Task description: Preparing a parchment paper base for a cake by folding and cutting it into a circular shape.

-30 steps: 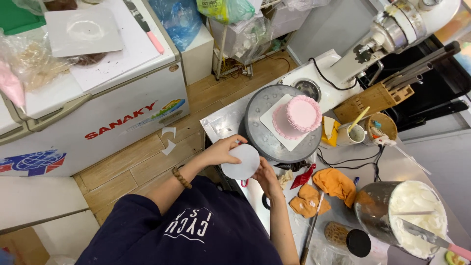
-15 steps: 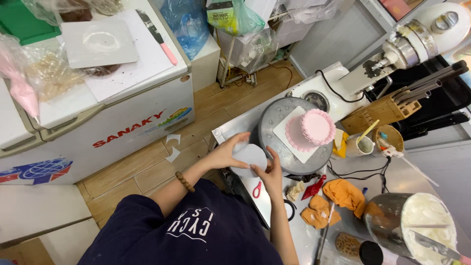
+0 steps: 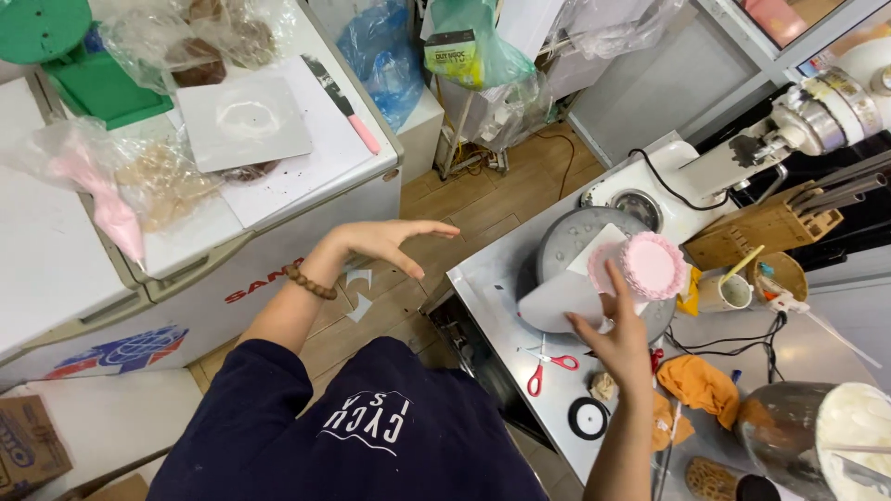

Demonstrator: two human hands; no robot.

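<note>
**Pink cake on the turntable — frosting looks done, paper piece being handled**

On the steel counter at the right of the scene, the small pink cake (image 3: 652, 264) is sitting on a white square board (image 3: 594, 250) on top of the round grey turntable (image 3: 566, 241). From above it's looking fully covered in pink, with a ruffled edge going all the way around, so I'd say the coating part is pretty much finished. Can't see any topping or writing on it, so any decorating on top looks still to come — just my read.

The right hand (image 3: 614, 345) is gripping a white, rounded sheet of paper or card (image 3: 561, 301), fingers pinching its near edge, holding it just in front of the turntable and near the cake. I can't tell whether the sheet is touching the turntable rim or floating above it.

The left hand (image 3: 385, 241) is hovering open and empty over the wooden floor, fingers spread, well apart from the counter, wearing a beaded bracelet (image 3: 309, 283) at the wrist.

Other stuff lying around: red-handled scissors (image 3: 541, 369) on the counter near the person, a roll of black tape (image 3: 588, 417), an orange cloth (image 3: 698, 385), and a metal bowl of white cream (image 3: 835, 445) at the near right. A stand mixer (image 3: 742, 158) is sitting at the far side.
</note>
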